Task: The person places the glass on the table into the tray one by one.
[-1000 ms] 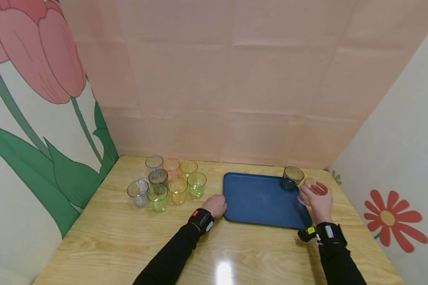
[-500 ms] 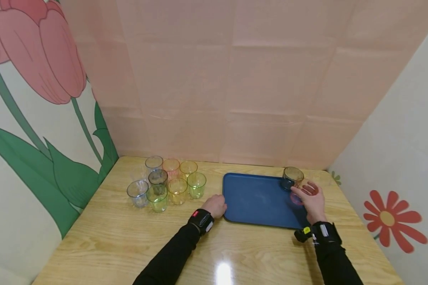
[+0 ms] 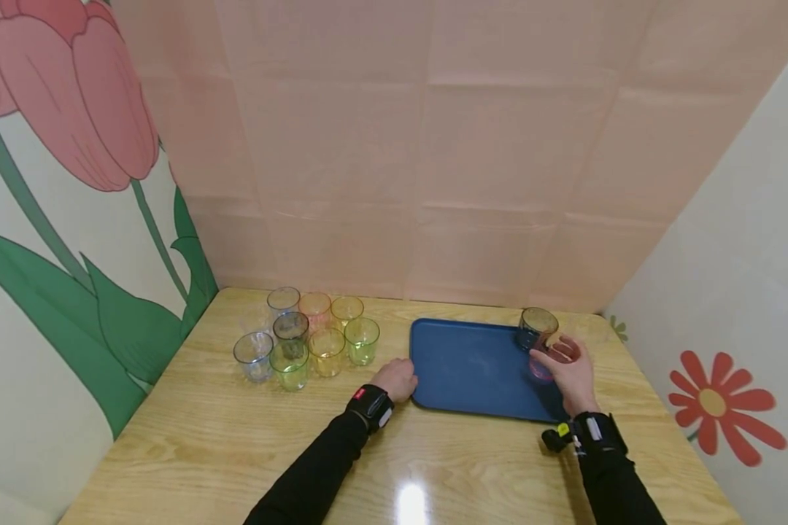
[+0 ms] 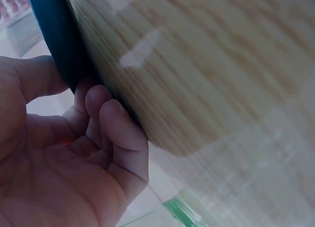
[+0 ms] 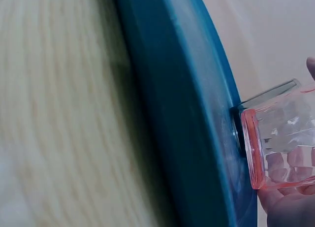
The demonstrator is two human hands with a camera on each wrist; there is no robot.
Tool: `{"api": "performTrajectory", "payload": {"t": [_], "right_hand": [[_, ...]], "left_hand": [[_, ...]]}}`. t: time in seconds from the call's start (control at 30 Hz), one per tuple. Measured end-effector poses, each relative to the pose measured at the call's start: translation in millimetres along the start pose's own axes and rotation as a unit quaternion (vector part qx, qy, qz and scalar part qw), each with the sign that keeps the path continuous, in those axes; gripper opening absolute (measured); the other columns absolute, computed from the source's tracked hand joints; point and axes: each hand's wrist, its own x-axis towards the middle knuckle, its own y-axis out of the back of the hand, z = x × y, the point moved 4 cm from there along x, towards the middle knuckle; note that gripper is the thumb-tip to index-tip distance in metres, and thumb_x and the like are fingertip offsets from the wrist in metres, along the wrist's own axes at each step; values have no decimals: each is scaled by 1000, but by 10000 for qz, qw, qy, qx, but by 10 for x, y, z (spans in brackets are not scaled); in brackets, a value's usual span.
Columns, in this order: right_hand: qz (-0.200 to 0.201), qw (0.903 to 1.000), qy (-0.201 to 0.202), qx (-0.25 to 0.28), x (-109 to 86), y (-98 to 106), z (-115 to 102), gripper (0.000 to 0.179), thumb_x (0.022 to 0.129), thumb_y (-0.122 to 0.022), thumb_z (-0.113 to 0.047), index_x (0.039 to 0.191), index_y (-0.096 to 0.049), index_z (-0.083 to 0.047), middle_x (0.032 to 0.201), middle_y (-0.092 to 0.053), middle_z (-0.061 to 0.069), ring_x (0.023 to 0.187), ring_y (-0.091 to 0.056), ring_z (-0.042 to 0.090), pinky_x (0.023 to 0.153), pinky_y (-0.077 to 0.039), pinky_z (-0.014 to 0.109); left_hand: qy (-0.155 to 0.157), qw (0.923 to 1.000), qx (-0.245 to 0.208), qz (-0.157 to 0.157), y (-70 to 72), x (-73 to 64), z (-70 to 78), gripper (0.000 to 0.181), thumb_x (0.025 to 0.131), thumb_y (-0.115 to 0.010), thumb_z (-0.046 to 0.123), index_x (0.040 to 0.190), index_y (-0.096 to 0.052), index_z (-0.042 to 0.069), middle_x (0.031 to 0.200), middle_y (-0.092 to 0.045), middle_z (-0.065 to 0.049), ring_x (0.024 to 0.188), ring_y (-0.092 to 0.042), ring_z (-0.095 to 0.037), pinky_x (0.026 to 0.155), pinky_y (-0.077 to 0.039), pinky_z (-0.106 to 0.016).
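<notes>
A blue tray lies on the wooden table. My left hand grips its left edge, and in the left wrist view the thumb and curled fingers meet at the blue rim. Over the right part of the tray, my right hand holds a pink glass upright between thumb and fingers. The pink glass's base is right at the tray surface in the right wrist view. Just behind it stands a dark grey glass, at the tray's far right corner and partly overlapped by the pink one.
Several coloured glasses stand grouped left of the tray, among them a green glass, a yellow glass and a blue glass. A pink-covered wall rises behind the table. Painted walls flank both sides.
My right hand has moved left with the pink glass, from the tray's right edge to over the tray beside the dark glass. The left hand has stayed in place.
</notes>
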Motion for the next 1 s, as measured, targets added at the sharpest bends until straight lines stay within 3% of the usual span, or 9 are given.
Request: {"api": "performTrajectory", "payload": {"t": [0.4,1.0], "right_hand": [[-197,9978,190,-603,-63,-25,-21,97,84,-85,-36,157,-30,-6,151,-43,23,138,-42,38,109,-40,56],[-286,9974,145,-641,-83,-25,7,102,83,-85,-40,158,-26,-6,151,-42,24,138,-41,38,110,-39,56]], "left_hand": [[83,9998,-18,-174,-56,64,-26,19,100,-60,17,101,-69,0,96,-69,-12,85,-65,-22,75,-54,-34],[16,9999,-41,-93,-1,-6,-5,19,100,-60,15,99,-69,-1,95,-70,-13,88,-68,-24,76,-55,-35]]}}
